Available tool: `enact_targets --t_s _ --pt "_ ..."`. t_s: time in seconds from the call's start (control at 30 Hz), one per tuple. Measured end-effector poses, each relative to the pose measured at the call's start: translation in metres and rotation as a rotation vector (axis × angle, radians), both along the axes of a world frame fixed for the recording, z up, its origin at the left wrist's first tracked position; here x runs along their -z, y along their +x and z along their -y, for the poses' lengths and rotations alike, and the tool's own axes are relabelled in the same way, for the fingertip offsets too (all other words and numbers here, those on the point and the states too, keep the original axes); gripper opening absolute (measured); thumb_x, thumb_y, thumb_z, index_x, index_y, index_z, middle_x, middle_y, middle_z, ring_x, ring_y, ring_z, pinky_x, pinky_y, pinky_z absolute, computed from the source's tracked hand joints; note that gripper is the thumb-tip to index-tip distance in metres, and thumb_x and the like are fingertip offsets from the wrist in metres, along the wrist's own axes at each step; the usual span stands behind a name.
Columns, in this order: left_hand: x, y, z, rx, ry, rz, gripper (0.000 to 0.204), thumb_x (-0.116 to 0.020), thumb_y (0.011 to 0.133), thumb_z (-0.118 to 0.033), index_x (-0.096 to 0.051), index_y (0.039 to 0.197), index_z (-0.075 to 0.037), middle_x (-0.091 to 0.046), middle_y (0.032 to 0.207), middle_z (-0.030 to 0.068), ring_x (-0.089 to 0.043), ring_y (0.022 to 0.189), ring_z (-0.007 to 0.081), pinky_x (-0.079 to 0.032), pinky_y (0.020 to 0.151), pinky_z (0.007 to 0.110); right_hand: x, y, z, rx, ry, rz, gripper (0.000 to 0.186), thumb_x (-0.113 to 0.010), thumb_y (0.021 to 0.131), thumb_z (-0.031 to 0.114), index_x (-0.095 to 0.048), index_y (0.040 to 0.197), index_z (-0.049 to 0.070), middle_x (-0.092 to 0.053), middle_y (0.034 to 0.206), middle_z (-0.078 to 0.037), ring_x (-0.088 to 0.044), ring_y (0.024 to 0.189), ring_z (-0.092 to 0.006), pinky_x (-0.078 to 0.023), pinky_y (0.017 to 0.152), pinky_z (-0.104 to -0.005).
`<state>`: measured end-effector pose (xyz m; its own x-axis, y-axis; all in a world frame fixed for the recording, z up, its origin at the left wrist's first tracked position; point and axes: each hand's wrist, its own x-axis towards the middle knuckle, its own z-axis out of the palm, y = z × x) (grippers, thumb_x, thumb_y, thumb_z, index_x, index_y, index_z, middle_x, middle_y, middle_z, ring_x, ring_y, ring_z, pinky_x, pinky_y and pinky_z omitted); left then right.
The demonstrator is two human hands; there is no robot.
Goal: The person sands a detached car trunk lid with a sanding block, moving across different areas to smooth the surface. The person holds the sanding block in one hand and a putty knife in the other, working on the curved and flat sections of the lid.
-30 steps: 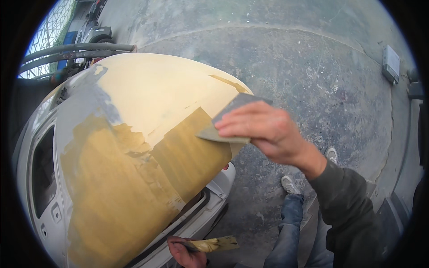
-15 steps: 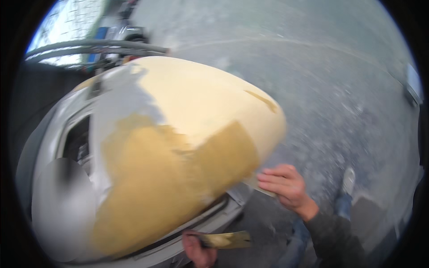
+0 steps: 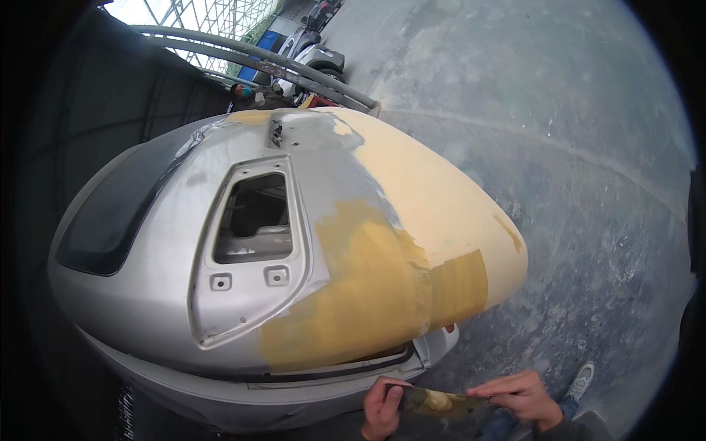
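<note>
Near the lower edge, my left hand (image 3: 382,410) grips one end of a flat putty board (image 3: 419,417) by its edge. A lump of yellow putty (image 3: 439,400) sits on the board. My right hand (image 3: 523,398) is at the board's other end, its fingers pressed together around a thin spreader that they mostly hide. Beyond both hands is a large silver vehicle body panel (image 3: 176,242), with a cut-out opening (image 3: 257,213). Darker yellow filler (image 3: 368,287) covers its near right part, and a smooth cream area (image 3: 434,191) covers its rounded right end.
A dark window (image 3: 118,220) lies at the panel's left. Below the panel runs a grey lower body section (image 3: 220,404). Curved grey pipes (image 3: 279,62) cross behind it, with a parked car (image 3: 316,62) farther back. Grey concrete floor (image 3: 588,220) stretches to the right. My shoe (image 3: 581,381) shows at lower right.
My right hand has drawn back from the panel's right end to the putty board. The board and left hand appear farther right as the view has shifted left.
</note>
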<state>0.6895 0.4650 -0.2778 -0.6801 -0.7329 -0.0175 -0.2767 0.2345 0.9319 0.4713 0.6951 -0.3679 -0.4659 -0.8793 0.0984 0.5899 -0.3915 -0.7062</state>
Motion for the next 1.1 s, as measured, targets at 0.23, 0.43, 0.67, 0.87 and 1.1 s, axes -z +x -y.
enact_targets --t_s 0.23,0.43,0.67,0.87,1.1 --pt "-0.057 -0.054 -0.038 -0.161 0.184 -0.185 0.026 -0.059 0.112 -0.029 -0.057 0.103 -0.005 -0.059 0.082 0.0015 -0.056 0.073 0.0104 -0.048 0.067 0.031 0.031 0.008 -0.005 0.366 0.651 0.221 0.029 -0.074 0.102 0.018 -0.067 0.08 0.0 -0.061 0.073 0.004 -0.049 0.069 -0.0038 -0.042 0.06 -0.0293" --pt "-0.069 -0.04 -0.037 -0.133 0.166 -0.201 0.031 -0.059 0.112 -0.032 -0.053 0.101 -0.003 -0.056 0.084 0.0027 -0.053 0.075 0.0098 -0.045 0.072 0.027 0.004 -0.025 -0.003 0.554 0.467 0.594 0.02 -0.066 0.106 0.01 -0.072 0.117 -0.005 -0.076 0.106 -0.005 -0.069 0.09 -0.0075 -0.056 0.08 -0.0264" --pt "-0.077 -0.023 -0.029 -0.109 0.222 -0.167 0.028 -0.051 0.115 -0.032 -0.048 0.102 -0.008 -0.051 0.091 0.0026 -0.055 0.087 0.0137 -0.049 0.083 0.032 -0.061 -0.069 0.047 0.641 0.537 -0.071 0.021 -0.066 0.102 0.003 -0.076 0.119 0.002 -0.08 0.107 -0.007 -0.072 0.096 -0.0144 -0.057 0.086 -0.0319" --pt "-0.082 -0.015 -0.025 -0.131 0.086 -0.065 0.029 -0.048 0.116 -0.031 -0.049 0.1 -0.007 -0.049 0.088 0.0026 -0.05 0.081 0.0135 -0.044 0.077 0.031 -0.059 -0.112 0.089 0.758 0.367 -0.898 0.039 -0.065 0.091 -0.007 -0.079 0.123 0.009 -0.079 0.122 -0.007 -0.072 0.111 -0.0279 -0.059 0.093 -0.037" --pt "-0.087 -0.023 -0.028 -0.135 -0.015 0.148 0.033 -0.042 0.117 -0.03 -0.053 0.096 -0.007 -0.048 0.089 0.0021 -0.044 0.08 0.0137 -0.04 0.074 0.03 -0.038 -0.115 0.103 0.703 0.283 -0.956 0.04 -0.067 0.09 -0.006 -0.081 0.122 0.013 -0.08 0.123 -0.001 -0.071 0.115 -0.0248 -0.055 0.1 -0.0381"
